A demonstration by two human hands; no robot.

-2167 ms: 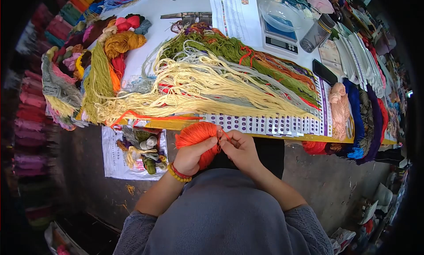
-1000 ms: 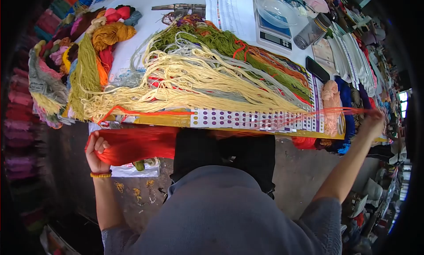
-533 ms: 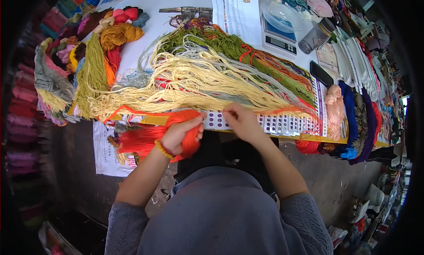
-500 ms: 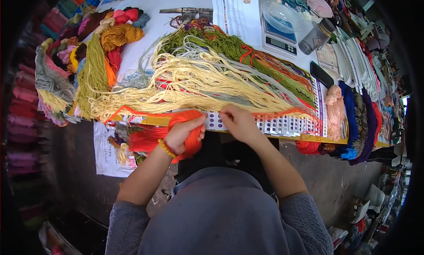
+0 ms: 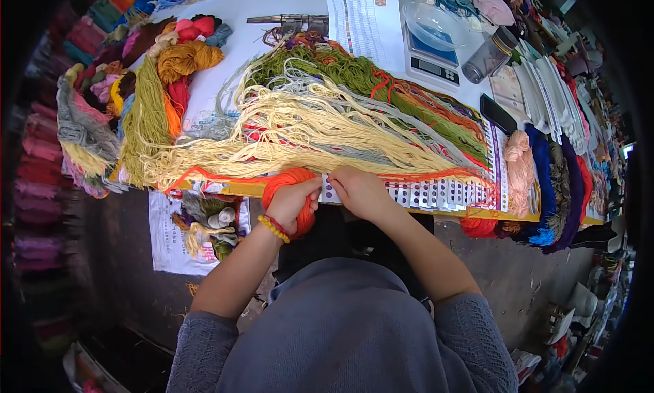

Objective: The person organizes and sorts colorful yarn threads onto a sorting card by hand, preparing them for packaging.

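Observation:
A bundle of orange-red thread (image 5: pixel 304 219) is wrapped in my left hand (image 5: pixel 291 202), at the table's front edge. My right hand (image 5: pixel 354 192) is closed just right of it, beside a card with purple dots (image 5: pixel 330 191); what its fingers pinch is too small to make out. Behind both hands, long cream strands (image 5: pixel 306 120) spread over the table, with an orange-red strand (image 5: pixel 436 176) along their near side. Green strands (image 5: pixel 347 69) lie farther back.
Skeins in olive green (image 5: pixel 146 114) and mustard (image 5: pixel 187 60) lie at left. A printed sheet (image 5: pixel 366 26), a scale (image 5: pixel 432 69), a jar (image 5: pixel 489 54) and a phone (image 5: pixel 498 114) are at back right. Pale pink thread (image 5: pixel 518 171) hangs at the right edge.
The loose red thread left of my left hand has been drawn in, uncovering the skeins below the table. My right hand has moved slightly left, nearer my left hand.

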